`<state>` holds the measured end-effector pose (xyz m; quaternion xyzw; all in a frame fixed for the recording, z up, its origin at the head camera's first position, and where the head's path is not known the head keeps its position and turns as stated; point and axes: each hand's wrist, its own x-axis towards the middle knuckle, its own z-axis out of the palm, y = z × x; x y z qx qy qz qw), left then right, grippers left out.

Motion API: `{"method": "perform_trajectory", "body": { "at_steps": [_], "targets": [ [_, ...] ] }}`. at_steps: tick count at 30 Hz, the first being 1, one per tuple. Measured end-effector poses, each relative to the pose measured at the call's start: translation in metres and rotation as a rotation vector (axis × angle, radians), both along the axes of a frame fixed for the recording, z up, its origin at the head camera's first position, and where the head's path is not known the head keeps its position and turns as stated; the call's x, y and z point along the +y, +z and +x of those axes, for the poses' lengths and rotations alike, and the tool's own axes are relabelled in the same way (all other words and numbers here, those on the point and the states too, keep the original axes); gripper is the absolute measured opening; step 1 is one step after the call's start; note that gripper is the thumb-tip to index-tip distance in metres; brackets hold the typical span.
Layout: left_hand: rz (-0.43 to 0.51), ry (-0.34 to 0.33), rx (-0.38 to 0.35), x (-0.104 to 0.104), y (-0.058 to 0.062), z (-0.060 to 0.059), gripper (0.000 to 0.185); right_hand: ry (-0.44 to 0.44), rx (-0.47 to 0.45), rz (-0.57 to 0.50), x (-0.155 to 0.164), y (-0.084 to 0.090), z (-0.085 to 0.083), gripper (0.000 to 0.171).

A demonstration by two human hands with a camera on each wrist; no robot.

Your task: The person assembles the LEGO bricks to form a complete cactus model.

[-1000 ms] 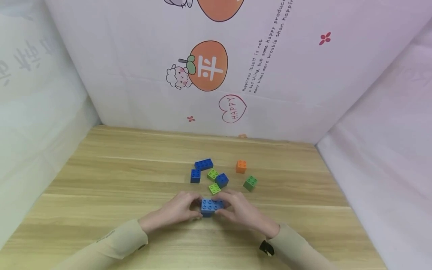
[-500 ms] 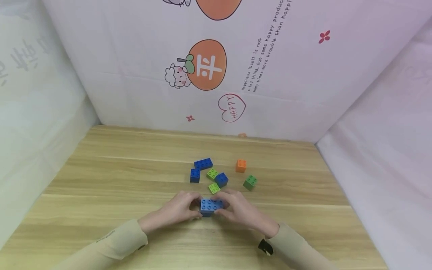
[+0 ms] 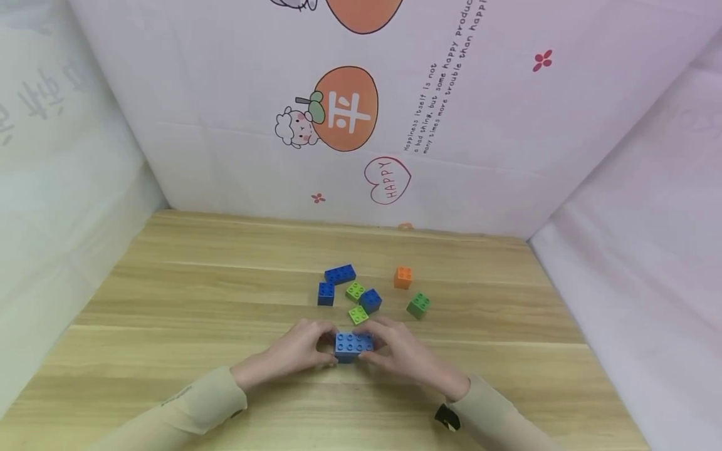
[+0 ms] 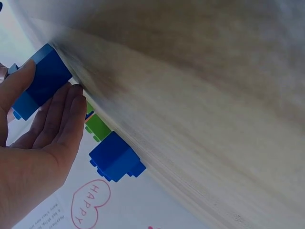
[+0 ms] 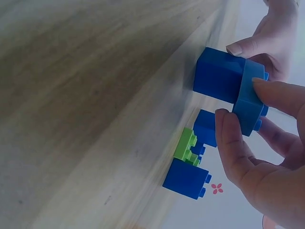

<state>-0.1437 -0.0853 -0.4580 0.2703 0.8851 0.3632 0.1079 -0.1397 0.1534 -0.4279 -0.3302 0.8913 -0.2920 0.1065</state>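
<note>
The blue brick stack [image 3: 353,345] sits low in the centre of the head view, resting on the wooden surface [image 3: 197,300]: a lighter blue flat brick on a darker blue one. The left hand [image 3: 299,352] pinches its left end between thumb and fingers, and the right hand [image 3: 397,354] pinches its right end the same way. Above them lie loose blue bricks [image 3: 340,274], two lime bricks [image 3: 355,291], an orange brick [image 3: 403,277] and a green brick [image 3: 418,305].

Almost nothing has moved: the right hand [image 3: 403,354] has slid very slightly back from the dark green brick [image 3: 418,304] toward the person, its fingers as before on the blue brick stack [image 3: 353,345], which has not shifted.
</note>
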Motion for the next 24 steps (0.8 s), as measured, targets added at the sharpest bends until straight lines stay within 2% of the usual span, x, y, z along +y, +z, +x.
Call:
{"method": "perform_trajectory", "body": {
  "at_steps": [24],
  "targets": [
    [-0.005, 0.009, -0.007, 0.0001, 0.0013, 0.0007, 0.034, 0.009, 0.03, -0.097, 0.0052, -0.0068, 0.0037, 0.045]
  ]
}}
